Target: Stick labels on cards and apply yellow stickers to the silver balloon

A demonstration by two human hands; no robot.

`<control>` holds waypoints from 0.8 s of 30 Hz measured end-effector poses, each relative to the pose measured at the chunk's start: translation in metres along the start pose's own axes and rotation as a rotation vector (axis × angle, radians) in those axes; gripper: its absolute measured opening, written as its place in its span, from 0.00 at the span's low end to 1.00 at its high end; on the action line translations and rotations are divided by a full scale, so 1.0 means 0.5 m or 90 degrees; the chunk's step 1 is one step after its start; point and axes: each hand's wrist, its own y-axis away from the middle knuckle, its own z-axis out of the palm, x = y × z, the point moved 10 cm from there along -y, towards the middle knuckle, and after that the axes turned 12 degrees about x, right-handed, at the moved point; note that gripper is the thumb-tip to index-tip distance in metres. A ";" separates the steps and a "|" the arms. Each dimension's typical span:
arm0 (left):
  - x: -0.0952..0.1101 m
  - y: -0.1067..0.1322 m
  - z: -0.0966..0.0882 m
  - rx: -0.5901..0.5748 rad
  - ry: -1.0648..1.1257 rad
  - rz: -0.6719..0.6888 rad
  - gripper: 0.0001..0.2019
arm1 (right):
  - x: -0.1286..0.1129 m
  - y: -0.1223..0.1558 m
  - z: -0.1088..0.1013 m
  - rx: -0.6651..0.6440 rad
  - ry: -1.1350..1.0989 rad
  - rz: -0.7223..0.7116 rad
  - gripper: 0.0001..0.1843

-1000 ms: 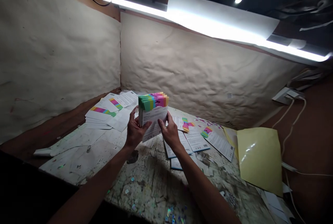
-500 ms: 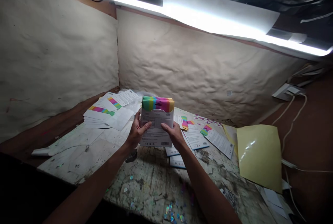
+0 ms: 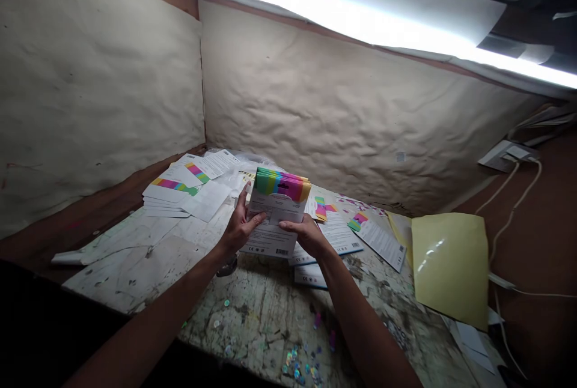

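Note:
Both of my hands hold one stack of white printed cards with rainbow-striped tops (image 3: 276, 208), upright above the worn table (image 3: 252, 316). My left hand (image 3: 238, 229) grips the stack's left edge, thumb across the front. My right hand (image 3: 308, 235) grips the right side from below, thumb on the front card. Several more of the same cards (image 3: 342, 233) lie flat on the table just beyond my right hand. Another pile of cards (image 3: 174, 193) lies at the back left.
A yellow sheet (image 3: 448, 265) lies at the right. White cables and a socket (image 3: 507, 154) sit at the far right. Shiny confetti bits (image 3: 297, 370) are scattered near the front edge. Paper-covered walls close the back and left, under a bright tube light (image 3: 360, 15).
The stack has turned from angled left to facing me and dropped slightly lower and to the right. Both hands stayed on it.

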 end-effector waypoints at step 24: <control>0.039 0.016 0.005 0.067 -0.142 0.152 0.41 | 0.033 -0.011 -0.009 0.025 -0.014 -0.005 0.24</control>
